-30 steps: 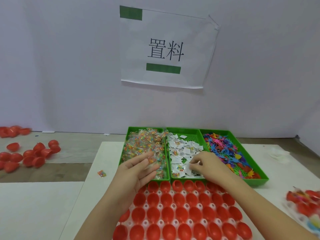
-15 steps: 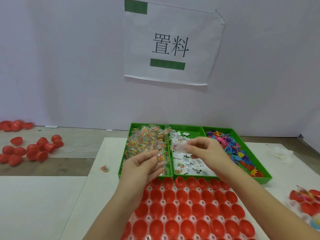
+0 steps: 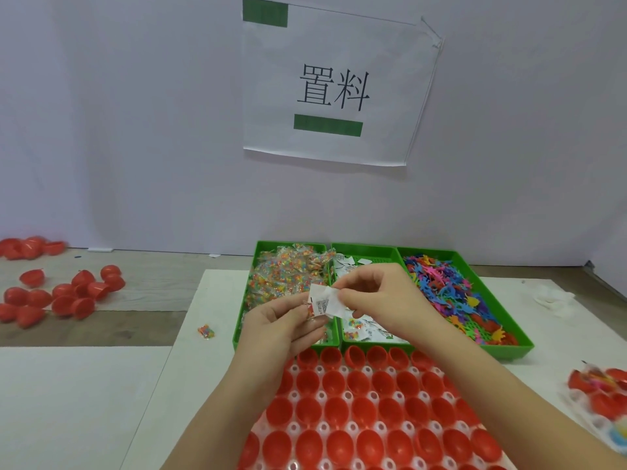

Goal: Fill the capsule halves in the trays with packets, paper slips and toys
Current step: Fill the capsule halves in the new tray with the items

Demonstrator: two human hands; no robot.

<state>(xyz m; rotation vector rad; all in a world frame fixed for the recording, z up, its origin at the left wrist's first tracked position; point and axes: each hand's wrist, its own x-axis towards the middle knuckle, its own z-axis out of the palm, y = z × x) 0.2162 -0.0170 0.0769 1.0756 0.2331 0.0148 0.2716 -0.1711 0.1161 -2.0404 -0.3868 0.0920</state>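
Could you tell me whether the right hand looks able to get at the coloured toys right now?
Probably yes: the right hand hovers just beside the toys, with nothing between them, though it is pinching a paper slip that it would have to release.

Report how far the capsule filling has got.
Done: capsule halves at the right edge look filled, though blurred. In hand: left hand and right hand pinch a paper slip above the green bins. Left: all near-tray halves in view are empty.
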